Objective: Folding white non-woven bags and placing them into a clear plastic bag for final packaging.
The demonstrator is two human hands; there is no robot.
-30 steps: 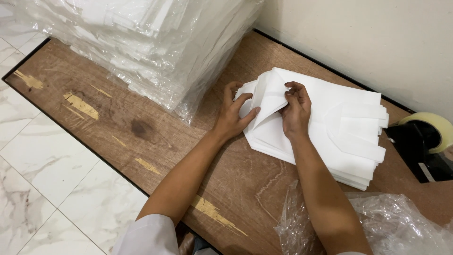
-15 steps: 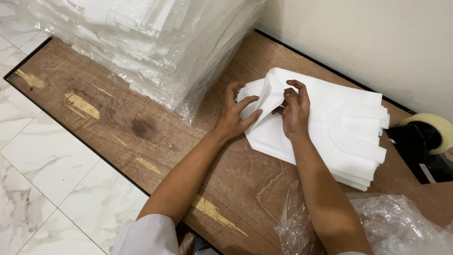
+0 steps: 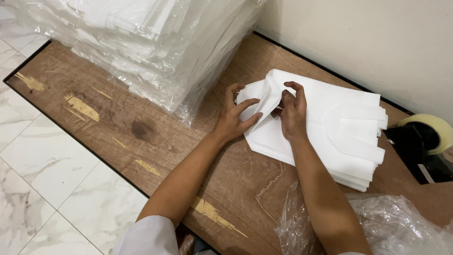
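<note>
Both hands are on the job: the left hand has its grip clamped on the raised corner of the top white bag, fingers spread over the fold, and the right hand pinches the same lifted edge from the other side, fingers closed on it. That bag sits on top of a stack of flat white bags lying on the wooden desk, close to the wall. To the left, a tall pile of plastic-wrapped bundles. Near the person's right elbow, crumpled clear plastic; beyond it, a tape dispenser.
</note>
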